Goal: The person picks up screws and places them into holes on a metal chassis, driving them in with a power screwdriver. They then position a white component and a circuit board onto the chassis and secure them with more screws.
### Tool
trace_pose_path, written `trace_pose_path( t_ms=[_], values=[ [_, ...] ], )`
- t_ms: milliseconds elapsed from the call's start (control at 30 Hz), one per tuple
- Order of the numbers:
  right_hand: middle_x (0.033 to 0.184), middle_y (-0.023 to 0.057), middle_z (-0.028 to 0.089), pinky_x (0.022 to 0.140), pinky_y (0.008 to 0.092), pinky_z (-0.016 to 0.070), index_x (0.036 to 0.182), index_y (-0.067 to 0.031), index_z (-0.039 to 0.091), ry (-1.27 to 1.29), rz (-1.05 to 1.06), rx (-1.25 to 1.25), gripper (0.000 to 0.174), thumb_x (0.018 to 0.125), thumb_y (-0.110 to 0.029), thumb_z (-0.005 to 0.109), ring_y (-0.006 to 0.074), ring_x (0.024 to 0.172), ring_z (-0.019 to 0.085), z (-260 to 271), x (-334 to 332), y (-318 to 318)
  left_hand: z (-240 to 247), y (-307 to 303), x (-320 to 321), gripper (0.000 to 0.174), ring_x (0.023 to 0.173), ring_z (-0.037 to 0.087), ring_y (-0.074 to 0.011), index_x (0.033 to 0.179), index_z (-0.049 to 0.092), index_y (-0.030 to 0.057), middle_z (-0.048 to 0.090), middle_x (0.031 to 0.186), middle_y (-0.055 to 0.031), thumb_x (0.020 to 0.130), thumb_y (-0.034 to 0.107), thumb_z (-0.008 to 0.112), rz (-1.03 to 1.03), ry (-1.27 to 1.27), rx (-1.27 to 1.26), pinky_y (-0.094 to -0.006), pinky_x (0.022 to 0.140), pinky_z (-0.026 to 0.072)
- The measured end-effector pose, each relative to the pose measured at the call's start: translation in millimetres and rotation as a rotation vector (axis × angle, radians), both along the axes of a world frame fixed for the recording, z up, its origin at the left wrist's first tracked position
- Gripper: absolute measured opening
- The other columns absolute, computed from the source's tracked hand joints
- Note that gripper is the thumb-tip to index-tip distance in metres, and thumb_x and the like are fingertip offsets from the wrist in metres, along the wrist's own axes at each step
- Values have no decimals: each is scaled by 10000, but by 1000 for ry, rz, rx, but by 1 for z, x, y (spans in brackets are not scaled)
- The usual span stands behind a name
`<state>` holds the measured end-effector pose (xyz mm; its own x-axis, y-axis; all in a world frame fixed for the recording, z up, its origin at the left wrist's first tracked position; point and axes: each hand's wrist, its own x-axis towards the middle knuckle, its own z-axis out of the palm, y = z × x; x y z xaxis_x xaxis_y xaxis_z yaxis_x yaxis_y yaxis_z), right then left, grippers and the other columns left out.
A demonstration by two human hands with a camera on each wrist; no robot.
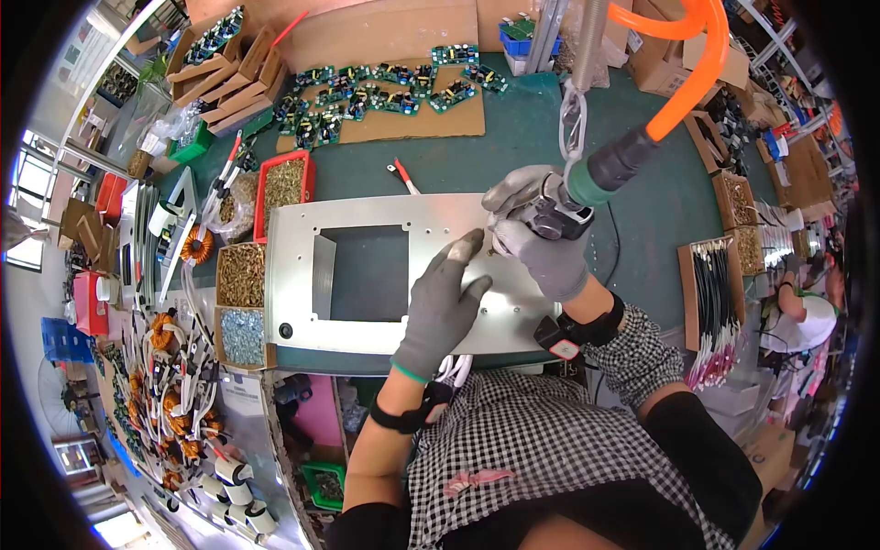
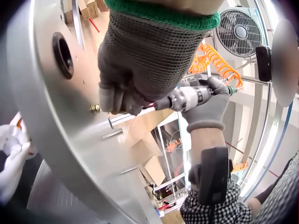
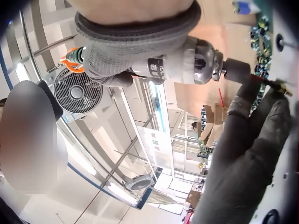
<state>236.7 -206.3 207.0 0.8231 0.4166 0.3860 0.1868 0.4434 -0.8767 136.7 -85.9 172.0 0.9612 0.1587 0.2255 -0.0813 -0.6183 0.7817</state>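
Note:
My gloved right hand [image 1: 550,252] grips a pneumatic screwdriver [image 3: 180,65] above the right part of a metal panel [image 1: 431,213]. An orange coiled hose [image 1: 683,101] runs from the tool's end. My gloved left hand [image 1: 445,307] reaches over the panel from the front, its fingertips around the slim screwdriver bit [image 3: 257,79]. At the bit's tip, a brass-coloured screw [image 2: 95,108] meets the panel face, as the left wrist view shows. The panel has a large rectangular cutout [image 1: 367,275], small holes and a black grommet [image 1: 285,330].
Several green circuit boards [image 1: 371,92] lie on cardboard at the back. Left of the panel stand a red bin [image 1: 312,179] and boxes of small hardware [image 1: 241,275]. Black cables [image 1: 715,293] fill a box at the right. A spring hanger [image 1: 588,46] hangs over the work.

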Motion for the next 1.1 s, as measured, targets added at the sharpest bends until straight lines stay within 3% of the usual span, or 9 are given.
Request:
trace_pose_path(
  t_ms=[67,100,133,200,300,400,633,667,1100],
  values=[
    [936,143,605,519,242,499,1071,-27,477,-33,-3,12,405,707,145,521,146,762,599,-8,4,2,22,14,-32,316,997,598,-198,1171,532,19,616,1076,-122,866,91,576,-130,238,-475,-333,833,481],
    [932,144,605,508,243,495,1072,-27,474,17,8,50,407,706,147,520,145,755,598,-10,3,2,16,31,-53,278,966,589,-175,1148,549,6,618,1031,-106,883,91,558,-319,378,-634,-317,818,482],
    [928,144,606,496,244,491,1072,-28,472,63,20,90,409,706,148,518,144,747,598,-9,5,2,4,48,-73,248,935,579,-152,1125,566,-8,620,986,-89,900,91,539,-509,514,-790,-301,803,484],
    [909,150,607,467,245,479,1072,-30,465,88,38,118,411,704,146,513,142,709,592,-13,13,2,-62,68,-115,218,895,569,-139,1097,579,-19,599,942,-71,925,89,498,-626,728,-1084,-291,783,488],
    [884,90,637,608,229,500,1010,-18,540,220,-71,21,373,658,67,626,104,736,602,4,10,11,-117,76,-123,216,894,571,-132,1086,585,-12,601,963,-74,928,111,504,89,696,-788,-300,763,497],
    [881,86,636,593,234,500,996,-26,545,193,-78,9,366,650,61,629,98,725,597,7,12,19,-152,69,-81,219,899,569,-134,1088,583,-13,601,968,-75,928,113,505,335,500,-945,-299,768,495],
    [877,109,630,525,227,488,1013,-19,528,209,-103,39,383,654,87,610,98,687,597,2,11,26,-181,38,-2,228,912,566,-137,1095,579,-16,601,979,-77,926,118,506,325,450,-1314,-299,778,490],
    [899,174,617,481,271,512,1062,-37,479,87,-53,68,413,697,144,548,166,692,612,-3,15,24,-182,38,5,229,914,566,-137,1096,579,-16,601,980,-77,926,119,506,327,449,-1327,-299,780,490],
    [904,147,617,503,265,506,1052,-43,482,65,-85,-1,402,695,131,544,162,731,611,-2,25,38,-179,32,25,245,938,559,-143,1108,572,-21,600,1001,-81,923,127,509,326,487,-1356,-297,799,481]
  ],
)
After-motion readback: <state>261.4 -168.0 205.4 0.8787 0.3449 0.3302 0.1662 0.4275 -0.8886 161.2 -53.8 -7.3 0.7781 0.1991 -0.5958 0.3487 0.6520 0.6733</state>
